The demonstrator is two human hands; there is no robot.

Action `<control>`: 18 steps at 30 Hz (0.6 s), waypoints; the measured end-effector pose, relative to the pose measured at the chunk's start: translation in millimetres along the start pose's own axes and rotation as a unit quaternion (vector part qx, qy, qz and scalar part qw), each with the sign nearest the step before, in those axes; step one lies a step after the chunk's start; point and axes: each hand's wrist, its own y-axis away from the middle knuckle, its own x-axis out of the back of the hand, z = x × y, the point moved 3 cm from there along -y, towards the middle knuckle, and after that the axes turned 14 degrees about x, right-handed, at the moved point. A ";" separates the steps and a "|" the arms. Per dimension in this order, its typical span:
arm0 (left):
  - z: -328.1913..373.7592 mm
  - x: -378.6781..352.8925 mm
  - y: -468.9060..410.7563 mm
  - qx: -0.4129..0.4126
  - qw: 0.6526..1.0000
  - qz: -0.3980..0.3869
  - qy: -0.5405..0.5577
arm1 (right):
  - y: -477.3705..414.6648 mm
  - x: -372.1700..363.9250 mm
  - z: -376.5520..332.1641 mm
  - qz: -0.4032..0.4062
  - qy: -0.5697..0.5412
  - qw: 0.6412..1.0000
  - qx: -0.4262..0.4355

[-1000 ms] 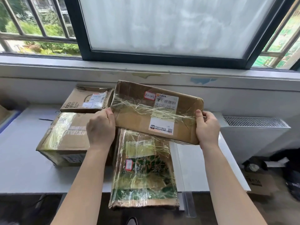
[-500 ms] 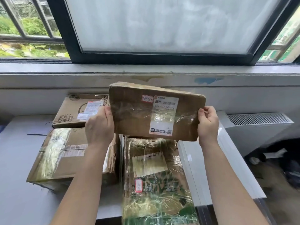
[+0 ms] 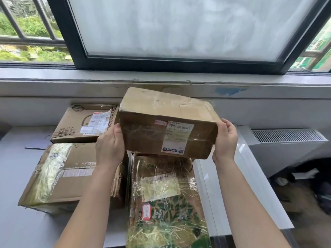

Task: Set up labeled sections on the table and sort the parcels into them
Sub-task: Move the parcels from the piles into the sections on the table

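Brown parcel (image 3: 168, 129) held up over the table (image 3: 21, 226), label (image 3: 176, 136) tilted toward the person, likely for reading. Left hand (image 3: 110, 145) and right hand (image 3: 226, 140) grip its ends. Three parcels lie below.

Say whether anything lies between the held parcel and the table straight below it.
Yes. The held parcel, gripped by left hand and right hand, hangs over the far end of a leaf-printed parcel lying on the table.

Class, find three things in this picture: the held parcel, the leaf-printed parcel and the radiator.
held parcel (image 3: 143, 138): head view, on its labelled front face.
leaf-printed parcel (image 3: 179, 210): head view, on its taped top.
radiator (image 3: 286, 136): head view, on its top grille.
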 end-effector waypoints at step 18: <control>-6.0 -19.9 -8.5 0.050 0.997 -0.059 -0.003 | -14.4 -16.2 20.4 -0.057 0.013 0.998 0.004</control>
